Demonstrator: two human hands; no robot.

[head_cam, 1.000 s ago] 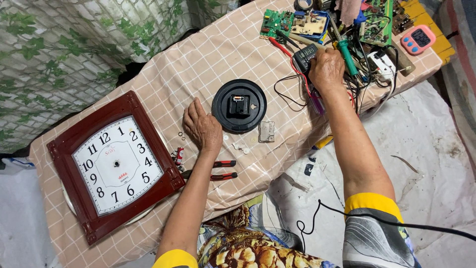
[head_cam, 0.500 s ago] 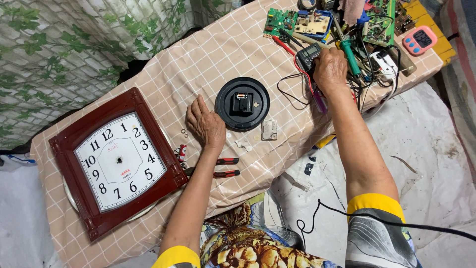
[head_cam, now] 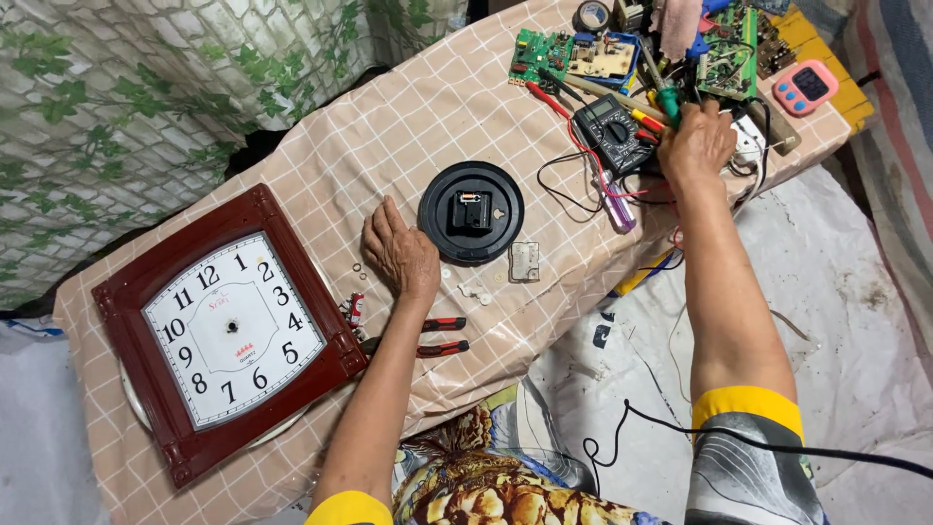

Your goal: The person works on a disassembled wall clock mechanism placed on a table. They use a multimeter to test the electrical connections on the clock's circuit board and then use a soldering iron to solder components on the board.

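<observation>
Hands: left hand [head_cam: 401, 255] flat, right hand [head_cam: 696, 146] on screwdriver [head_cam: 665, 89]

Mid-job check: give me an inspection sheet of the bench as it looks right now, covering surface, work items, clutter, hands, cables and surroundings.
Surface: table with checked beige cloth, cloth lying flat.
Job's things: green-handled screwdriver under the right hand; black multimeter just left of it; round black clock back face down, beside the left hand.
Clutter: red-framed wall clock, handless; red-handled pliers; small metal plate; tiny loose parts; circuit boards; pink timer.
Hands: left hand flat on the cloth, empty; right hand closed around the screwdriver.
Cables: red and black leads looped by the multimeter; black cable across the lap.
Surroundings: leaf-patterned sheet; white tarp.
</observation>
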